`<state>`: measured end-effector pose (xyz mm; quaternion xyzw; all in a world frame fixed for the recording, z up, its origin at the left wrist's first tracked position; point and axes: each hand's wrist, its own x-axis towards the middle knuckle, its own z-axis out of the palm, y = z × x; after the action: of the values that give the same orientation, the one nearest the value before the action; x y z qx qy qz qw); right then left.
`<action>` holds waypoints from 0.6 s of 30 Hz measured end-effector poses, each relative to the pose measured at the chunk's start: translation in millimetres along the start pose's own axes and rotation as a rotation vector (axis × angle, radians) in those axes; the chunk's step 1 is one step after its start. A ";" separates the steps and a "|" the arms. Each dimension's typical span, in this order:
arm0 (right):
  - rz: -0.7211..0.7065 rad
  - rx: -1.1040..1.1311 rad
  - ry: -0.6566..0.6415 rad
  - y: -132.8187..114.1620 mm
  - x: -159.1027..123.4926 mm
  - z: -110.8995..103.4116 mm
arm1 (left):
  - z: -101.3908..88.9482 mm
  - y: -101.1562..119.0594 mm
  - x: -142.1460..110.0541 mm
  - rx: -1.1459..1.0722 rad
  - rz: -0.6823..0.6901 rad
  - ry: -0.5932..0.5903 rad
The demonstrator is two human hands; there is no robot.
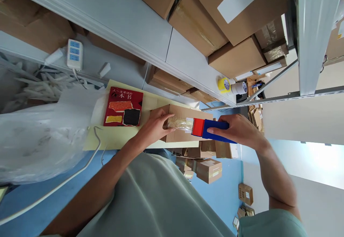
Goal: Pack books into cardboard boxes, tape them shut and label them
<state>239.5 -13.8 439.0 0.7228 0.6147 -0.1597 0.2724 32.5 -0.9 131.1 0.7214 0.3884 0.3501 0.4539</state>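
Note:
A small cardboard box [184, 113] lies on the pale yellow table in front of me. My left hand [157, 125] grips the box's left end, thumb and fingers apart on its edges. My right hand [235, 128] is closed around a blue and red tape dispenser [209, 128], held over the right part of the box. The dispenser's toothed red edge faces left. A strip of clear tape [178, 122] runs along the box top between my left hand and that edge. Left of the box is a red book [123, 106] with Chinese lettering.
Grey shelves [156, 39] stand along the far side, bearing several cardboard boxes [199, 25] and tape rolls [224, 85]. A white power strip [75, 55] and a plastic bag [40, 143] are at left. A white cable [77, 174] crosses the lower left. More boxes [209, 170] lie on the blue floor.

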 end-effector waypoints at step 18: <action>-0.226 -0.006 -0.133 63.7 100.6 89.3 | 0.5 18.3 -23.5 0.115 -0.134 0.077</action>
<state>330.4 8.0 323.2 0.6359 0.6733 -0.2348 0.2951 26.8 -26.9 144.3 0.7048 0.4725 0.3234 0.4188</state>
